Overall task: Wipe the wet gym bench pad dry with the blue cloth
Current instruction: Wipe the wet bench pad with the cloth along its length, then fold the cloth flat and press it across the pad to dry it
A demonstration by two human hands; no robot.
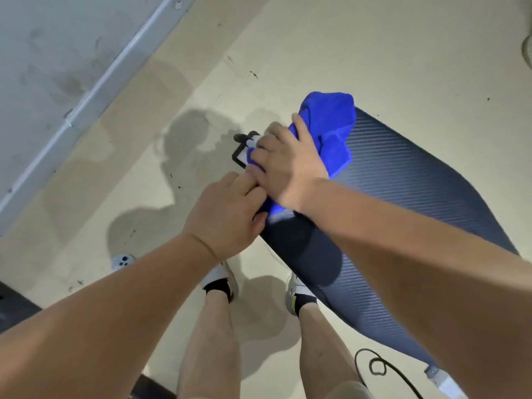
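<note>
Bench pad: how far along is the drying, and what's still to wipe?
Nothing looks clearly finished; wetness on the bench pad can't be judged. In hand: the right hand presses the blue cloth onto the pad's far narrow end, while the left hand grips the pad's edge beside it. Left: the long stretch of pad toward the lower right, which the cloth isn't covering.

The blue cloth (331, 133) looks like soft, fluffy fabric with a matt, slightly fuzzy surface. The bench pad (403, 180) has a dark cover with fine ribbed lines, like vinyl, and it shines a little where the light falls on it. The floor (345, 38) is smooth, pale and matt, with some darker patches.
</note>
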